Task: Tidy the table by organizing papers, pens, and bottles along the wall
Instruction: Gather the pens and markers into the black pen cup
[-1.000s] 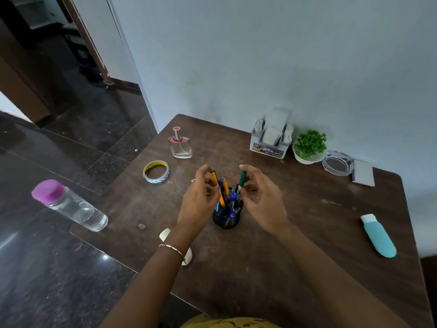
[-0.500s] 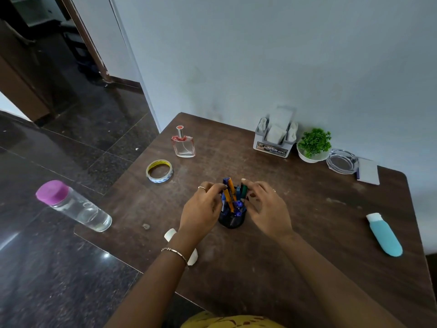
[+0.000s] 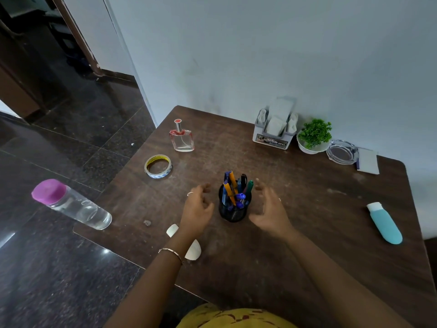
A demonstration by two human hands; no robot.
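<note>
On the front label of the grey plastic tissue-and-sachet holder (image 3: pixel 272 138) that stands against the wall, the white letters "OPEL" can be read at the label's right end; the rest of that label is too blurred to be made out. Dark printing is seen on the yellow inner core of the clear adhesive tape roll (image 3: pixel 158 166), but no word of it can be read.
</note>
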